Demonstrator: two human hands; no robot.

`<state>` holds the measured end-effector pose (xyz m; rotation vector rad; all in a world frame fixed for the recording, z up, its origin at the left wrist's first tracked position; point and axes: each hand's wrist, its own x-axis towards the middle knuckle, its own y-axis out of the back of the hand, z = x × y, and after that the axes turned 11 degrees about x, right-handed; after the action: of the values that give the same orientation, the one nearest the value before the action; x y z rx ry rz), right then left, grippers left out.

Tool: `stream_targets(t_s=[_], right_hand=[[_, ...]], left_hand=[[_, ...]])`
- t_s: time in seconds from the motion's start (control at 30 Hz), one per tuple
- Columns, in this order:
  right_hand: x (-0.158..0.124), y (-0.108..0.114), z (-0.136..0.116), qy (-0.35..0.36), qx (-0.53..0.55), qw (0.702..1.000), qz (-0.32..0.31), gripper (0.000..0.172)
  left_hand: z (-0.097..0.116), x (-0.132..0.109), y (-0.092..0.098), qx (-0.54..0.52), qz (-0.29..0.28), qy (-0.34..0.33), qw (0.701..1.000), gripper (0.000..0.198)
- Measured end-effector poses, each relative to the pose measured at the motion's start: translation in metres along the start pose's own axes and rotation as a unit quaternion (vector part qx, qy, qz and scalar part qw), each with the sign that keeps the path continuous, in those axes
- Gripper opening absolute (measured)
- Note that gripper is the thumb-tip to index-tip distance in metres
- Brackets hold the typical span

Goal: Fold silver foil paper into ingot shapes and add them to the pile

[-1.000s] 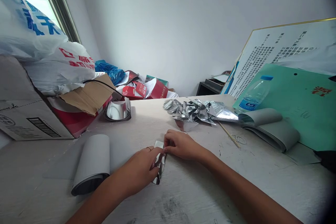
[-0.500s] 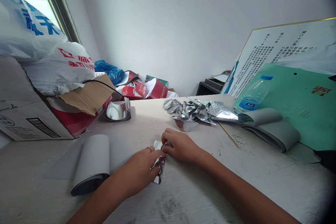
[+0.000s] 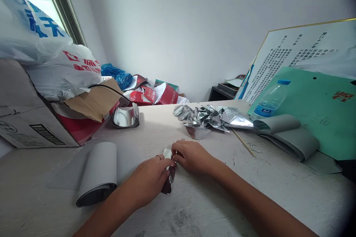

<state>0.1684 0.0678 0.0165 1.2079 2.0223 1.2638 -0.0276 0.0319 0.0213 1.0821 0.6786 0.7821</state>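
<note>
A small folded piece of silver foil (image 3: pixel 168 175) stands on the white work table (image 3: pixel 211 203) between my hands, its lower end showing a dark reflection. My left hand (image 3: pixel 147 178) pinches its near side, and a ring shows on one finger. My right hand (image 3: pixel 191 157) presses its fingertips against the upper edge from the other side. Fingers hide the foil's middle. A rolled grey sheet (image 3: pixel 97 174) lies just left of my left hand.
Ahead stand a heap of folded foil pieces (image 3: pixel 208 116), a foil cup (image 3: pixel 197 132) and a curved foil band (image 3: pixel 125 116). To the right are a grey roll (image 3: pixel 289 140), a wooden stick (image 3: pixel 243 142), rubber bands (image 3: pixel 254 148) and a water bottle (image 3: pixel 269 100). A cardboard box (image 3: pixel 30 127) sits left.
My hands have drawn slightly closer on the foil piece, and my right hand has shifted a little left and down. The foil's lower end now looks darker.
</note>
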Motion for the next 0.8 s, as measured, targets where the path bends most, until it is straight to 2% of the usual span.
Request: stream_targets(t_s=[0.27,0.57,0.63,0.8], right_hand=[[0.0,0.002,-0.005,-0.03,0.015,0.999,0.004,0.006],[0.0,0.002,-0.006,-0.064,0.049,0.997,0.015,0.004],[0.0,0.002,-0.004,-0.056,0.049,0.997,0.016,0.005],[0.0,0.003,-0.002,0.014,0.007,1.0,-0.013,0.008]], left_hand=[[0.006,0.004,-0.003,0.024,0.027,0.062,0.997,0.025],[0.009,0.002,-0.002,0.045,0.016,0.065,0.997,0.023],[0.01,0.001,-0.001,0.058,0.013,0.063,0.996,0.023],[0.012,-0.002,0.001,0.082,-0.006,0.058,0.995,0.027]])
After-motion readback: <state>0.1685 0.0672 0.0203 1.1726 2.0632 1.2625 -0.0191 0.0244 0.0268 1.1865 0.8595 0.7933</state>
